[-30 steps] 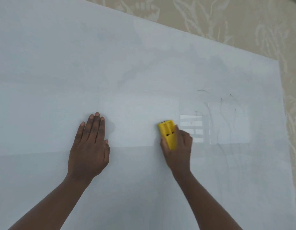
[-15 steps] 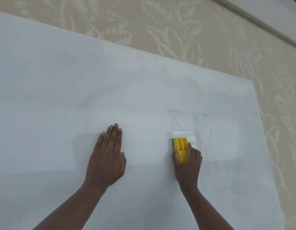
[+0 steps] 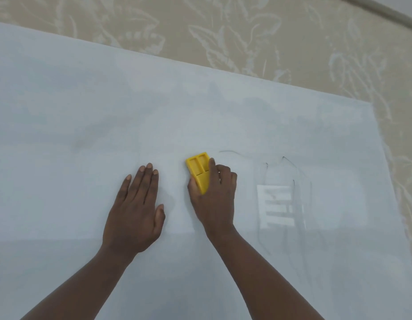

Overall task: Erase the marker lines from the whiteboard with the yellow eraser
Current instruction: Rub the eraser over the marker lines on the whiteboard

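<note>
The whiteboard (image 3: pixel 85 112) lies flat and fills most of the view. My right hand (image 3: pixel 217 199) grips the yellow eraser (image 3: pixel 198 168) and presses it on the board near the middle. Thin dark marker lines (image 3: pixel 293 188) run to the right of the eraser, with one short curved stroke (image 3: pixel 230 152) just beyond its top. My left hand (image 3: pixel 137 209) rests flat on the board, fingers together, just left of the eraser.
A beige cloth with a pale leaf pattern (image 3: pixel 269 38) lies under the board and shows past its far and right edges. A bright window reflection (image 3: pixel 275 206) sits on the board among the lines.
The eraser and my right hand have slid left, away from the marker lines and closer to my left hand. The view has shifted, showing more of the cloth.
</note>
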Motion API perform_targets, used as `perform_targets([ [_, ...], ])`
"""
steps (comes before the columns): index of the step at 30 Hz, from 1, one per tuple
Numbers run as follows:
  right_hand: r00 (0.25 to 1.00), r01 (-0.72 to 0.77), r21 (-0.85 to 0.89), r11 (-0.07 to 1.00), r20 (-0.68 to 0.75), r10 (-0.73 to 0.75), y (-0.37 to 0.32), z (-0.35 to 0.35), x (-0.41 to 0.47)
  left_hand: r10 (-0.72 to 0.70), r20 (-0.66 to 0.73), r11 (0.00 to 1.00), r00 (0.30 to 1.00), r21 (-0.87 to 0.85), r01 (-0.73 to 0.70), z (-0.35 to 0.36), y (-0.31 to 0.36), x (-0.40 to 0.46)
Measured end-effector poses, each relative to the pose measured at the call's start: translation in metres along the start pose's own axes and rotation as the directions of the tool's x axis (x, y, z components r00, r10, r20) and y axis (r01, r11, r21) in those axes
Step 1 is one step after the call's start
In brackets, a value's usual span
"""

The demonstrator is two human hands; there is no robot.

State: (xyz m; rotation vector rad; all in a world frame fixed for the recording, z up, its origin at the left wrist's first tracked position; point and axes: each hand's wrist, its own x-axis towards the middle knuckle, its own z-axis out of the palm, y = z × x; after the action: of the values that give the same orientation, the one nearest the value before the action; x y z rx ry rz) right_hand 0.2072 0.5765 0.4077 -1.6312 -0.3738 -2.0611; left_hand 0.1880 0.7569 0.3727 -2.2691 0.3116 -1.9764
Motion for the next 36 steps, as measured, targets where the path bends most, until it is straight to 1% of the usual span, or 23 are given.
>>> perform_targets([
  [4, 0.986, 0.165, -0.028, 0.986, 0.020, -0.165, -0.021, 0.010, 0.012, 0.010, -0.006, 1.000, 1.000, 0.024, -0.009, -0.001, -0.001, -0.002],
  [6, 0.986, 0.168, -0.062, 0.984, 0.005, -0.168, -0.013, 0.010, 0.026, 0.014, -0.012, 1.000, 1.000, 0.025, -0.014, -0.001, -0.001, -0.002],
  [10, 0.995, 0.041, -0.124, 0.991, -0.083, -0.051, 0.033, 0.003, 0.053, -0.007, -0.007, 0.999, 1.000, 0.044, 0.007, -0.002, 0.001, -0.003],
  [13, 0.985, -0.140, -0.127, 0.982, -0.116, 0.125, 0.084, -0.014, 0.071, -0.014, -0.003, 0.999, 1.000, 0.050, 0.014, -0.002, 0.001, -0.003],
  [15, 0.954, -0.293, -0.126, 0.948, -0.108, 0.281, 0.122, -0.031, 0.080, -0.016, -0.002, 0.999, 1.000, 0.052, 0.016, -0.002, 0.001, -0.003],
  [17, 0.888, -0.458, -0.130, 0.879, -0.121, 0.444, 0.156, -0.049, 0.084, -0.016, -0.004, 0.999, 1.000, 0.046, 0.016, -0.001, 0.000, -0.004],
  [20, 0.738, -0.672, -0.124, 0.730, -0.189, 0.648, 0.192, -0.075, 0.072, -0.020, -0.014, 0.999, 1.000, 0.035, 0.021, 0.001, 0.001, -0.004],
  [22, 0.651, -0.759, -0.136, 0.637, -0.208, 0.730, 0.205, -0.086, 0.052, -0.021, -0.016, 0.999, 1.000, 0.027, 0.022, 0.000, 0.001, -0.003],
  [26, 0.502, -0.865, -0.136, 0.483, -0.259, 0.825, 0.221, -0.107, -0.005, -0.021, -0.013, 1.000, 1.000, 0.005, 0.021, -0.002, 0.002, -0.003],
  [28, 0.412, -0.911, -0.150, 0.385, -0.274, 0.869, 0.225, -0.118, -0.036, -0.019, -0.017, 1.000, 1.000, -0.007, 0.019, -0.003, 0.003, -0.004],
  [33, 0.102, -0.994, -0.063, 0.086, -0.311, 0.945, 0.214, -0.139, -0.103, -0.006, -0.026, 1.000, 1.000, -0.024, 0.006, -0.003, 0.002, -0.004],
  [34, 0.063, -0.997, -0.050, 0.050, -0.314, 0.947, 0.209, -0.140, -0.111, -0.003, -0.025, 1.000, 1.000, -0.028, 0.002, -0.003, 0.002, -0.004],
  [36, 0.034, -0.999, -0.037, 0.023, -0.321, 0.946, 0.201, -0.141, -0.116, -0.001, -0.024, 0.999, 1.000, -0.038, 0.000, -0.002, 0.001, -0.005],
])
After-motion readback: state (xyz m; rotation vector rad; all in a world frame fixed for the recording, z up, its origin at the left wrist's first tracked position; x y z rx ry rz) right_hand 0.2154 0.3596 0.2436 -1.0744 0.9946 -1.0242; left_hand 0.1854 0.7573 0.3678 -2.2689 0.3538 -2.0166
